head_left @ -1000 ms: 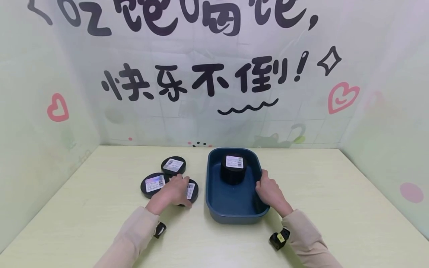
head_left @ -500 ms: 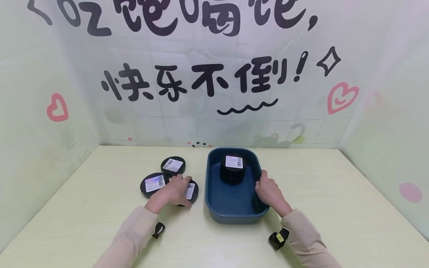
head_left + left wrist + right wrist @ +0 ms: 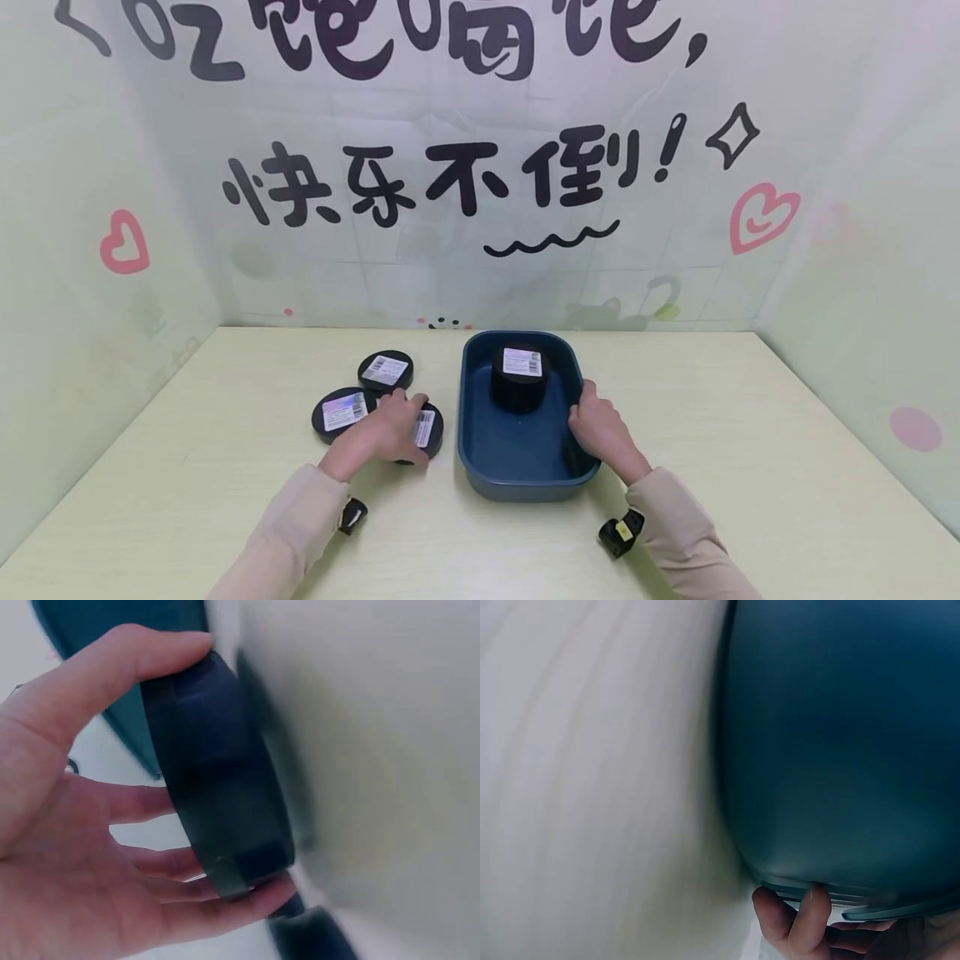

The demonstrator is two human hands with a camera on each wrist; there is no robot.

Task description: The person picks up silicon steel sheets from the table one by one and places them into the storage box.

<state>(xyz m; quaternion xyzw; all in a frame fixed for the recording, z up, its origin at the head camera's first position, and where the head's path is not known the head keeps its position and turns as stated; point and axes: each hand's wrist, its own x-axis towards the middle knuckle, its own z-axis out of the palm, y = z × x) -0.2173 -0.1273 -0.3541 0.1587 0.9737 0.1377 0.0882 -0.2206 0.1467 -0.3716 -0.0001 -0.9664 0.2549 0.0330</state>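
- The landmark here is the blue tub (image 3: 525,467). It sits on the pale table (image 3: 750,467), a little right of the middle.
- A stack of black round tins (image 3: 517,379) stands inside the blue tub, at its far end. A white sticker is on top.
- Three more black tins lie flat on the table, just left of the blue tub.
- The left hand (image 3: 386,429) is on the nearest tin (image 3: 427,427), the one closest to the blue tub's left wall.
- In the left wrist view the thumb (image 3: 112,667) is on one side of this nearest tin (image 3: 217,780) and the other fingers curl round the far side. So the left hand is grasping it.
- The nearest tin looks like it lies on the table, or very close to it. I cannot tell if it is lifted yet.
- The right hand (image 3: 600,429) holds the right rim of the blue tub. In the right wrist view its fingers (image 3: 810,922) hook over the edge of the blue tub (image 3: 840,750).
- I think the step now is picking up a tin.
- The next move would call for lifting it over the blue tub's left wall and setting it down flat, on the stack or beside it.
- The left tin (image 3: 343,412) and the far tin (image 3: 386,369) wait farther left of the blue tub.
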